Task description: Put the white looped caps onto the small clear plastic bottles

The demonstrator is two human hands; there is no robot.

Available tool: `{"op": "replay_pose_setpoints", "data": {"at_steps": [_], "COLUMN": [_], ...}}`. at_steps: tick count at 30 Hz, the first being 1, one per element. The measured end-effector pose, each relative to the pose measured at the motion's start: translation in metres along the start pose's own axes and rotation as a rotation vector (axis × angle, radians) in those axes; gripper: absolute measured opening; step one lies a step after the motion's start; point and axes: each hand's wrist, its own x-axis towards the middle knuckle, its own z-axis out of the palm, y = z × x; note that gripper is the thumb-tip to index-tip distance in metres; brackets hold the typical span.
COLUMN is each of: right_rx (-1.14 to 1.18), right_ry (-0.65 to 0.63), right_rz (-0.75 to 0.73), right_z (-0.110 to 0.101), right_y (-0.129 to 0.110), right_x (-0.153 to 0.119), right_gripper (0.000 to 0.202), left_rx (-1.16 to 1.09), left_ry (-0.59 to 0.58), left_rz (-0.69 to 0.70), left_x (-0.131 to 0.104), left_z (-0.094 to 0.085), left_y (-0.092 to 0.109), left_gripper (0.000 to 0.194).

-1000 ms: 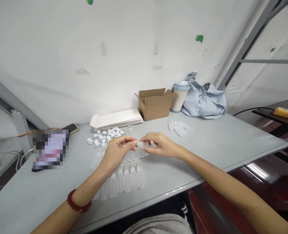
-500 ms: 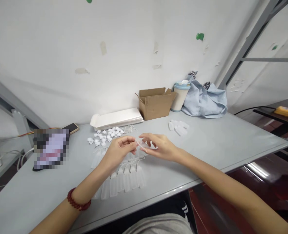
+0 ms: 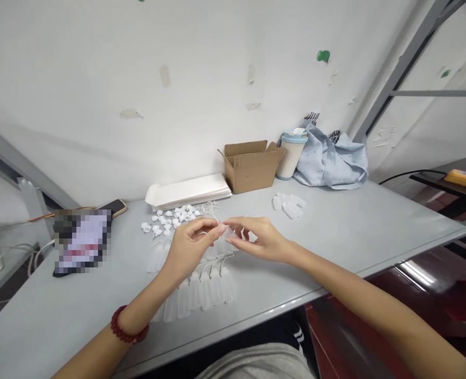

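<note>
My left hand (image 3: 195, 239) is closed in a pinch, with a thin pale strand (image 3: 216, 216), apparently a cord, showing above its fingertips. Facing it, my right hand (image 3: 259, 239) has thumb and fingers closed on a small translucent plastic sleeve (image 3: 229, 233). The fingertips of both hands meet at the sleeve's end, and fingers hide the join. Below my hands lie rows of translucent sleeves with white cord loops (image 3: 205, 292). Small white caps (image 3: 183, 213) are scattered beyond my left hand, beside a tangle of white cords (image 3: 211, 208).
Loose translucent sleeves (image 3: 290, 204) lie in a pile at right. Along the wall stand a white flat carton (image 3: 189, 192), an open cardboard box (image 3: 254, 168), a cup with a blue lid (image 3: 292, 158) and a light blue bag (image 3: 331, 163). A phone (image 3: 117, 208) lies at left near a blurred-out item (image 3: 83, 242).
My fingertips have drawn slightly closer together around the sleeve. A pale strand now shows above my left fingertips. The things on the table have stayed in place.
</note>
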Motion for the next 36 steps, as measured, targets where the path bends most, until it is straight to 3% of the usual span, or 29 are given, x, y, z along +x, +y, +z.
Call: {"op": "replay_pose_setpoints", "data": {"at_steps": [5,8,11,14,19,24,29,36], "right_rx": [0.073,0.099,0.178,0.39,0.716,0.867,0.908,0.584], "right_ry": [0.001,-0.002,0.005,-0.007,-0.019,-0.09,-0.11,0.299], "right_rz": [0.057,0.096,0.223,0.392,0.469,0.535,0.614,0.651], "right_z": [-0.002,-0.001,0.001,0.002,0.0,0.0,-0.002,-0.023], "right_y": [-0.004,-0.003,-0.001,0.0,0.003,0.001,0.009,0.04], "right_x": [0.001,0.002,0.003,0.005,0.007,0.009,0.01,0.017], "right_gripper": [0.029,0.027,0.026,0.029,0.03,0.025,0.018,0.011], "left_rx": [-0.003,0.175,0.522,0.69,0.749,0.809,0.682,0.686], "left_ry": [-0.03,-0.034,0.06,0.173,0.108,0.045,-0.01,-0.537], "left_rz": [-0.013,0.057,0.317,0.607,0.89,0.879,0.797,0.625], "left_x": [0.0,-0.002,-0.005,-0.008,-0.007,-0.007,-0.011,-0.026], "left_z": [-0.003,-0.003,-0.001,0.001,0.001,0.003,0.002,0.003], "left_y": [0.002,-0.002,-0.008,-0.013,-0.015,-0.014,-0.01,0.0], "left_gripper": [0.02,0.024,0.025,0.013,0.03,0.038,0.035,0.032]}}
